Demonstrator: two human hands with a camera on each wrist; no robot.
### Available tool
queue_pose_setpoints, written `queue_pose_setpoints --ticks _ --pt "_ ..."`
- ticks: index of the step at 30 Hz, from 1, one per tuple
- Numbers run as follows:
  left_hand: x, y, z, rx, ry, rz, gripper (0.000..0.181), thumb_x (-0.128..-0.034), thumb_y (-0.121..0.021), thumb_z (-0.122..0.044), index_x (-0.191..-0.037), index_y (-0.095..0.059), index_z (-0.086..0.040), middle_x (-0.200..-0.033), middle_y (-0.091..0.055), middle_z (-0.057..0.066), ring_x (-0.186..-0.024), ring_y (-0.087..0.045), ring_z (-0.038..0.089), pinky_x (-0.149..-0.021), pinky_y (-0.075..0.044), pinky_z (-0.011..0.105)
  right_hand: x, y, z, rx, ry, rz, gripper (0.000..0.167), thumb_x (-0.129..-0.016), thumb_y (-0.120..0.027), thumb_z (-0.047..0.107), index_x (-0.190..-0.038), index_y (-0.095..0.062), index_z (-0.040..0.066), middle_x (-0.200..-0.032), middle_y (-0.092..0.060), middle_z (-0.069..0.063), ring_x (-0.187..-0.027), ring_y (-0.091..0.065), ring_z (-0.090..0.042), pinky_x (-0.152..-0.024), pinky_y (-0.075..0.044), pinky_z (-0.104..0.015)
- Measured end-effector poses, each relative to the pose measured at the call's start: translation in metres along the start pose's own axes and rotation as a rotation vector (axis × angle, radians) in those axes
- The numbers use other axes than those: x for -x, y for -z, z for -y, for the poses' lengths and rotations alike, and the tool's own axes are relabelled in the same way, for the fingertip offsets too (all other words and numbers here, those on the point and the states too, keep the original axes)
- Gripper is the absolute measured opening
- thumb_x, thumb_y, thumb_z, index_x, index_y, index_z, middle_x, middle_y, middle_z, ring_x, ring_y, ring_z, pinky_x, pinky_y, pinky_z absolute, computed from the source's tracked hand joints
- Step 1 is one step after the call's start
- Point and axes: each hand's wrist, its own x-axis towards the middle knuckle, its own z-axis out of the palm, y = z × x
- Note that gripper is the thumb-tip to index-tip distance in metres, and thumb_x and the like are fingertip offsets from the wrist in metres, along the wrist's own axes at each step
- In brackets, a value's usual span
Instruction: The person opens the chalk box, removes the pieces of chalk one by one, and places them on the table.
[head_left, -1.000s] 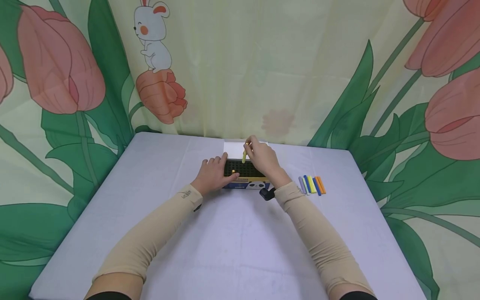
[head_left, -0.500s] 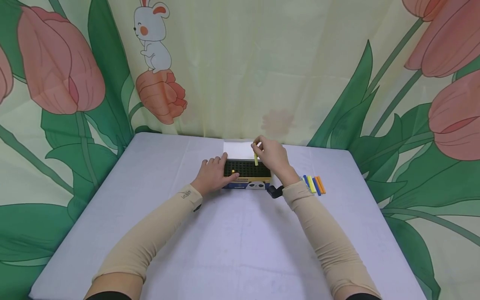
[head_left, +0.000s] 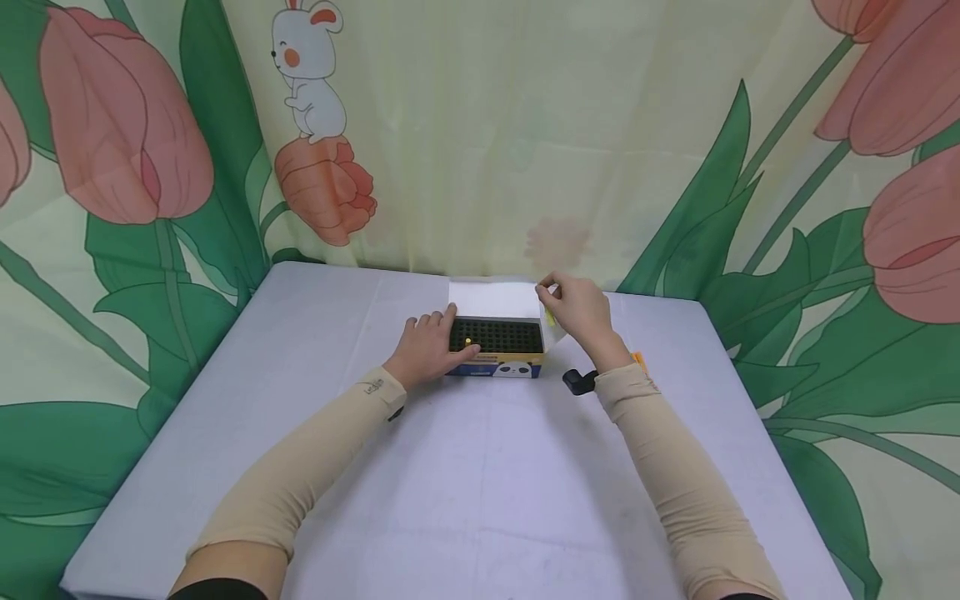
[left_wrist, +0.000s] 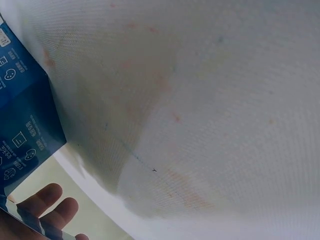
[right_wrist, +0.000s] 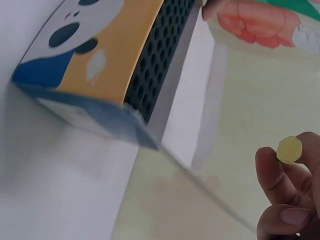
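A box [head_left: 517,367] with a panda on its front stands at the table's middle, its top filled by a black grid of holes. My left hand [head_left: 426,348] rests against its left end, thumb over the front edge and fingers mostly straight. A small yellow tip [head_left: 468,341] shows in the grid near that thumb. To the box's right, my right hand [head_left: 583,312] pinches a yellow stick [right_wrist: 289,150] between thumb and finger, above the table. Its end looks six-sided in the right wrist view; whether it is chalk or crayon I cannot tell.
Orange sticks [head_left: 639,358] peek out beside the right sleeve, which hides the rest of that row. Behind the grid the box's white lid flap [head_left: 495,298] stands open. A printed curtain [head_left: 465,167] hangs at the table's far edge.
My right hand has moved right with the yellow stick, from above the grid to beyond the box's right end. The right forearm now covers most loose sticks. My left hand has stayed put.
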Motion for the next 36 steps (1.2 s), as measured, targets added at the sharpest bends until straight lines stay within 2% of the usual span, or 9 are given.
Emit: queue_pose_setpoints --ticks 6,10,18,24,31,36 --pt "0.000 -0.002 0.000 -0.010 -0.004 -0.012 0.105 -0.0932 -0.039 -0.083 -0.161 -0.028 -0.004 -0.139 -0.061 0.023 -0.126 -0.060 0.039 -0.105 -0.045 0.059 0.005 0.003 -0.019 -0.004 -0.074 -0.001 0.034 -0.105 -0.055 0.041 -0.121 -0.073 0.017 -0.093 -0.074 -0.007 -0.072 -0.064 -0.023 -0.058 -0.046 -0.035" --pt "0.000 -0.003 -0.001 -0.009 -0.006 0.003 0.105 -0.0933 -0.038 -0.083 -0.161 -0.027 -0.004 -0.139 -0.061 0.023 -0.126 -0.060 0.039 -0.105 -0.045 0.059 0.009 0.001 -0.032 -0.012 -0.109 -0.005 0.036 -0.104 -0.055 0.041 -0.122 -0.073 0.015 -0.093 -0.075 -0.008 -0.071 -0.064 -0.023 -0.059 -0.046 -0.036" --pt "-0.001 -0.001 -0.001 -0.006 0.005 -0.006 0.105 -0.0930 -0.038 -0.083 -0.161 -0.027 -0.004 -0.140 -0.060 0.023 -0.127 -0.059 0.039 -0.106 -0.044 0.058 0.019 -0.007 -0.055 -0.066 -0.133 -0.155 0.035 -0.103 -0.055 0.035 -0.114 -0.075 0.008 -0.084 -0.074 -0.012 -0.066 -0.062 -0.026 -0.058 -0.043 -0.034" --pt "-0.001 -0.002 0.000 0.013 0.011 0.010 0.106 -0.0929 -0.039 -0.083 -0.162 -0.025 -0.004 -0.142 -0.059 0.023 -0.129 -0.058 0.039 -0.107 -0.043 0.059 0.027 -0.013 -0.067 -0.080 -0.150 -0.203 0.033 -0.103 -0.054 0.033 -0.110 -0.075 0.009 -0.080 -0.074 -0.012 -0.063 -0.061 -0.027 -0.058 -0.042 -0.036" --pt "-0.001 -0.004 0.001 0.012 0.002 -0.003 0.105 -0.0933 -0.038 -0.083 -0.162 -0.026 -0.005 -0.141 -0.059 0.023 -0.128 -0.059 0.040 -0.106 -0.043 0.059 0.037 -0.022 -0.082 -0.083 -0.179 -0.181 0.032 -0.102 -0.054 0.031 -0.110 -0.074 0.007 -0.077 -0.073 -0.011 -0.061 -0.062 -0.025 -0.058 -0.042 -0.034" --pt "0.001 -0.002 -0.001 0.009 0.002 -0.002 0.105 -0.0935 -0.038 -0.082 -0.162 -0.026 -0.004 -0.139 -0.060 0.022 -0.127 -0.059 0.039 -0.106 -0.044 0.058 0.047 -0.026 -0.097 -0.054 -0.218 -0.101 0.033 -0.101 -0.053 0.031 -0.110 -0.074 0.008 -0.077 -0.073 -0.008 -0.061 -0.061 -0.023 -0.058 -0.043 -0.034"
